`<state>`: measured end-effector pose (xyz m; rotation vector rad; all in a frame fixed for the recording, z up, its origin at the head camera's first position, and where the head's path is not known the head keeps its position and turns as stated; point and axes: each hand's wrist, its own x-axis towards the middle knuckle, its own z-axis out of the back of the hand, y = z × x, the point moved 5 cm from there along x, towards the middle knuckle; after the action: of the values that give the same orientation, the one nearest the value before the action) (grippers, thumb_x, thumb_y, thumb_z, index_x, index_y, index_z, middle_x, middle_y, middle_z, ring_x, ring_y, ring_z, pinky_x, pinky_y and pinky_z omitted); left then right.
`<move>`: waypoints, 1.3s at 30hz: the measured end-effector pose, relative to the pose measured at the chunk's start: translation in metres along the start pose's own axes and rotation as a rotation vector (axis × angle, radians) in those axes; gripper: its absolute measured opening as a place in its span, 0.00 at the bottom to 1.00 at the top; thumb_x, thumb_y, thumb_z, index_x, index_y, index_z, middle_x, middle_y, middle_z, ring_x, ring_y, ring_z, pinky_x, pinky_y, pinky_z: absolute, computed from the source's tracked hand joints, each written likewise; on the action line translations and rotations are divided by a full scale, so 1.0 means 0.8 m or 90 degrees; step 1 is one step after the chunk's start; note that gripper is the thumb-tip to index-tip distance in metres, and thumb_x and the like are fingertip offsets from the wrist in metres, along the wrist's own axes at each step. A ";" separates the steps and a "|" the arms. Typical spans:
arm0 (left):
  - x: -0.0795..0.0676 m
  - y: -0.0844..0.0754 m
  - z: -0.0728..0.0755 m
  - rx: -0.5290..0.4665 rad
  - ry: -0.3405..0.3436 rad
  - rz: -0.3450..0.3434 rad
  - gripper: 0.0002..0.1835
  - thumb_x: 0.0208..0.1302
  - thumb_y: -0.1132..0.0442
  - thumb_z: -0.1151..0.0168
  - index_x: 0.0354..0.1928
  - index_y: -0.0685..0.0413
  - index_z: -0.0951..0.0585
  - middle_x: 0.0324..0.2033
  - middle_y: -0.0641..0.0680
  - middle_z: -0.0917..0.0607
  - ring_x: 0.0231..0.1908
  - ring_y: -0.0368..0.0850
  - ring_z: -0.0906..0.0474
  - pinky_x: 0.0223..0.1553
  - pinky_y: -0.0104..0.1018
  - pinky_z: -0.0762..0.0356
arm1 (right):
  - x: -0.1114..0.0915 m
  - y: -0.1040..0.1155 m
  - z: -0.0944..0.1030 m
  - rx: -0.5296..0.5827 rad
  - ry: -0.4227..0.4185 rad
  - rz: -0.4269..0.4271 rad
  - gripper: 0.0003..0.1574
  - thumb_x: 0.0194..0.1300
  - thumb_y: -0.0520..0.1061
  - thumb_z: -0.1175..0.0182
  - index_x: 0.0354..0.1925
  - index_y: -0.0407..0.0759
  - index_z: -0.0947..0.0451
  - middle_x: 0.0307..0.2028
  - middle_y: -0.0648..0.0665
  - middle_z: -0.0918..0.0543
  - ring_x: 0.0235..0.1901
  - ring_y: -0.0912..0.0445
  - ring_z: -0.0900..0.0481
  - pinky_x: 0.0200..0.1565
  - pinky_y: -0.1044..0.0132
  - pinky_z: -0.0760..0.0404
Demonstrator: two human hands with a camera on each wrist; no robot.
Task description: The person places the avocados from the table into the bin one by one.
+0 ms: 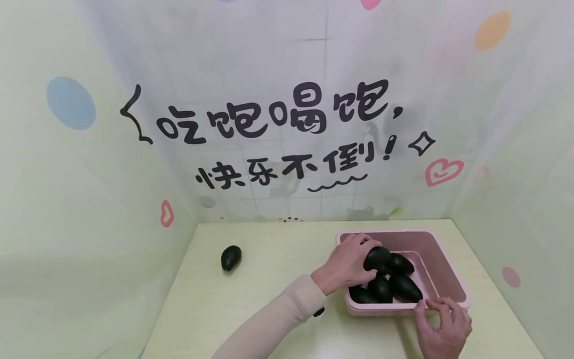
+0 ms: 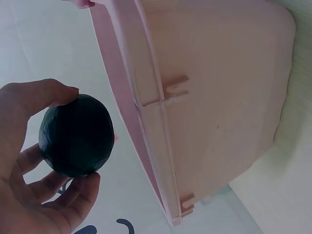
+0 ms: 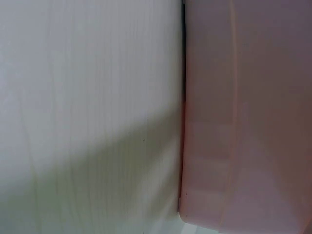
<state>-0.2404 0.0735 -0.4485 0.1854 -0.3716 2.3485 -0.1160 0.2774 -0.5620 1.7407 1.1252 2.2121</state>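
My left hand (image 1: 347,263) grips a dark green avocado (image 1: 378,259) over the left part of a pink plastic bin (image 1: 450,267). In the left wrist view the thumb and fingers wrap around the held avocado (image 2: 77,136), level with the bin's rim (image 2: 146,107). Several more dark avocados, one of them an avocado (image 1: 405,288) near the front wall, lie inside the bin. At the bin's front right, my right hand (image 1: 444,326) pinches the rim between thumb and fingers. The right wrist view shows only the bin's side (image 3: 243,117) and the tabletop.
A single avocado (image 1: 231,258) lies on the pale wooden table (image 1: 278,264) at the far left. A printed curtain (image 1: 278,60) with black lettering hangs behind the table and along both sides. Under the left forearm a small dark thing (image 1: 319,312) is partly hidden.
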 end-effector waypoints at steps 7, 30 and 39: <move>0.007 -0.005 -0.005 0.000 -0.005 -0.006 0.29 0.66 0.47 0.28 0.68 0.41 0.19 0.61 0.48 0.16 0.63 0.45 0.22 0.65 0.32 0.23 | 0.003 0.008 -0.001 -0.001 -0.002 0.001 0.29 0.60 0.52 0.36 0.26 0.21 0.20 0.35 0.25 0.22 0.56 0.76 0.35 0.61 0.70 0.46; -0.006 0.012 -0.004 -0.053 -0.070 -0.004 0.27 0.69 0.47 0.31 0.67 0.46 0.19 0.59 0.48 0.15 0.60 0.43 0.18 0.61 0.32 0.19 | -0.007 -0.011 0.001 -0.005 -0.006 -0.008 0.26 0.58 0.51 0.34 0.27 0.25 0.16 0.36 0.28 0.19 0.56 0.77 0.33 0.59 0.67 0.44; -0.013 0.020 -0.005 -0.099 -0.087 0.037 0.24 0.70 0.49 0.32 0.66 0.44 0.18 0.61 0.47 0.15 0.63 0.46 0.20 0.62 0.34 0.19 | -0.006 -0.010 0.000 -0.003 -0.007 -0.006 0.26 0.58 0.51 0.34 0.27 0.25 0.17 0.35 0.27 0.19 0.56 0.77 0.33 0.60 0.68 0.45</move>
<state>-0.2441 0.0570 -0.4586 0.2635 -0.6320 2.3579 -0.1172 0.2811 -0.5704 1.7394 1.1221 2.1961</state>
